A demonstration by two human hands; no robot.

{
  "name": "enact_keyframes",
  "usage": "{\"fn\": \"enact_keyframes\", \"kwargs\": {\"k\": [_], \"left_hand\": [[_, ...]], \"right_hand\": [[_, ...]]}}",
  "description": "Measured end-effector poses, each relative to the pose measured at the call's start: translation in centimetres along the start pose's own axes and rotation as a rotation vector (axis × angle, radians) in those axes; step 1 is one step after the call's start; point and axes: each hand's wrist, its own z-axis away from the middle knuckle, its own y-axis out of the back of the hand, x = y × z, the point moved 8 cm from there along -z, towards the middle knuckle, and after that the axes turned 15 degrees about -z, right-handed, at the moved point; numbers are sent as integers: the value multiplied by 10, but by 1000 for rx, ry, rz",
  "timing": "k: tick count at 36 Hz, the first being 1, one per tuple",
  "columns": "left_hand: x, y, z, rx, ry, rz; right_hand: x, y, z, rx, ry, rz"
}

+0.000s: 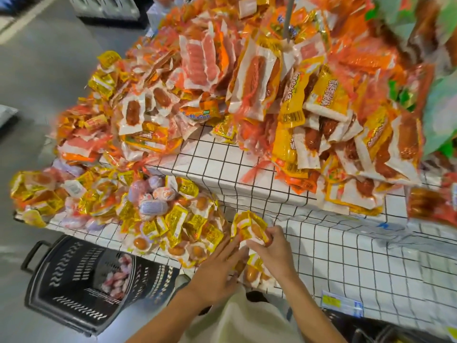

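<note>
Now, right fingers [262,240] pinching packets [247,222]; left fingers [230,251] straight

One wide-angle head-worn camera looks forward and steeply down over the checked table [346,246], close above the left hand [217,272], right hand [272,252] and yellow packets [247,222]; a black basket [74,280] lies lower left.

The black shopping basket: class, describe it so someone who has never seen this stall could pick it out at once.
Find the table draped in a white cloth with a black grid. On the floor by its near left corner, left of the person's left hand, stands the black shopping basket. It alone is a dark plastic container, with white zigzag marks and pink packets inside.
</note>
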Motion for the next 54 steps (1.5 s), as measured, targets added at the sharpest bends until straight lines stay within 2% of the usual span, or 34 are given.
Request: {"fn": "enact_keyframes", "kwargs": {"k": [5, 10, 14, 18, 20, 23, 26, 29, 31, 35, 40, 45, 47, 50, 54], "left_hand": [[-2, 7, 2, -15, -5, 120], [-6, 28, 12, 73, 15, 238], [-10, 53, 26, 128, 0, 337], [-25, 92, 45, 236, 65, 556], [-37, 115, 53, 300, 105, 694], [-55, 142, 65, 309, 89, 874], [-76, 155, 72, 274, 79, 1038], [-107, 152, 82, 227, 214, 1272], [-127, 144, 93, 176, 327, 1468], [-157, 147, 106, 173, 331, 1667], [-189, 145, 118, 204, 377, 1631], [-225, 134, 128, 309, 454, 1664], [-237, 126, 135, 304, 497, 1714], [-252, 119, 144, 281, 540, 1733], [-263, 116, 146, 290, 545, 1701]], "right_hand": [[0, 17, -3, 103, 6, -114], [-16, 34, 14, 166, -1, -351], [-46, 44, 41, 229, 74, -435], [-88, 43, 70, 269, 150, -452], [-117, 39, 81, 254, 209, -386], [-156, 18, 93, 194, 267, -323], [-179, -28, 96, 49, 280, -430], [-195, -84, 96, -82, 258, -516], [-201, -117, 94, -117, 223, -566], [-203, -158, 88, -120, 180, -584], [-195, -178, 80, -85, 191, -432], [-171, -155, 73, -85, 199, -475], [-151, -136, 68, -24, 179, -501], [-108, -114, 59, 113, 60, -489], [-64, -120, 57, 63, -161, -427]]}}
